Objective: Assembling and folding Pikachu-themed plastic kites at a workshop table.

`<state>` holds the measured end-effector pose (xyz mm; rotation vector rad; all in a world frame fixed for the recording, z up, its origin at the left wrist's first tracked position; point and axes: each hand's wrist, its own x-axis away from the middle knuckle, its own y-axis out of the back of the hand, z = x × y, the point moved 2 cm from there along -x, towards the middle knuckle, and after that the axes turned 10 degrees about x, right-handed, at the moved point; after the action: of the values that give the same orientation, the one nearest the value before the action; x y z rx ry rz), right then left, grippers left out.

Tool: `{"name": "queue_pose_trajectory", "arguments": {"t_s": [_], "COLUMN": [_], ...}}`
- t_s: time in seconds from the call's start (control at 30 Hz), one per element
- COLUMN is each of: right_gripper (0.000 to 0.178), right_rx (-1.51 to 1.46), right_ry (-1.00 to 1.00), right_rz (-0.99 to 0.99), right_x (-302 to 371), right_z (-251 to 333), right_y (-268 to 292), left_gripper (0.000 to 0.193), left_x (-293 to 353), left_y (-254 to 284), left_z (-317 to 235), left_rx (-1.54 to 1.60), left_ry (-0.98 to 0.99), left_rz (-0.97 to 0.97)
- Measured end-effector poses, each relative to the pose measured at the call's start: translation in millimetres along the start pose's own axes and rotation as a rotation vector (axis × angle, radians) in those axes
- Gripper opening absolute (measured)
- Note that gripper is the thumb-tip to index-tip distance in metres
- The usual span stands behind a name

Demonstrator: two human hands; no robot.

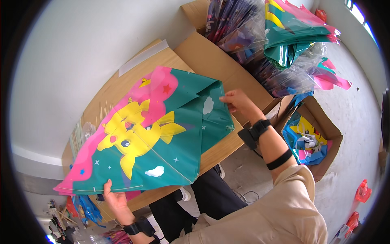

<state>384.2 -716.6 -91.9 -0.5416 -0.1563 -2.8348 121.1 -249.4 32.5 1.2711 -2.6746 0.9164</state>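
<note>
One green-and-pink printed sheet (154, 136) is spread over the wooden table (221, 152) in my feed, its near edge overhanging, a thin rod (122, 189) along that edge. I read the left hand (116, 200) as gripping the near edge, thumb on top, and the right hand (240, 103) as pinching the right edge; an open carton (325, 118) of coloured scraps (312, 147) stands to the right.

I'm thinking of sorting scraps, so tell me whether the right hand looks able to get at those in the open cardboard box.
Probably yes, once the right hand lets go of the printed sheet: the cardboard box stands open right of that forearm, with nothing seeming to cover the scraps.
</note>
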Motion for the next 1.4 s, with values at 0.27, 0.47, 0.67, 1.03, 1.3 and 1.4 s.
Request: {"name": "queue_pose_trajectory", "arguments": {"t_s": [0.27, 0.47, 0.67, 1.03, 1.3, 1.4], "right_gripper": [0.023, 0.017, 0.016, 0.017, 0.014, 0.013], "right_rx": [0.521, 0.199, 0.396, 0.731, 0.670, 0.662], "right_ry": [0.255, 0.275, 0.381, 0.513, 0.769, 0.986], "right_rz": [-0.129, -0.375, -0.599, -0.975, -1.274, -1.232], "right_x": [50.8, 33.9, 2.4, -11.3, 14.1, 36.2], "right_z": [3.4, -2.6, 23.3, 123.5, 204.4, 232.6], "right_y": [-30.2, -17.0, 5.7, 20.5, 0.3, -24.8], "left_gripper": [0.032, 0.033, 0.037, 0.033, 0.033, 0.032], "left_x": [11.3, 22.6, 33.9, 47.8, 64.2, 67.5], "left_y": [-9.5, -15.2, -12.5, 3.8, 7.3, 9.7], "left_z": [20.6, 30.9, 48.1, 79.3, 125.7, 125.8], "left_rx": [0.030, 0.041, 0.032, 0.098, 0.217, 0.250], "left_ry": [-0.045, -0.010, -0.003, 0.158, 0.253, 0.321], "left_rz": [0.005, 0.022, 0.014, -0.045, 0.004, -0.025]}}
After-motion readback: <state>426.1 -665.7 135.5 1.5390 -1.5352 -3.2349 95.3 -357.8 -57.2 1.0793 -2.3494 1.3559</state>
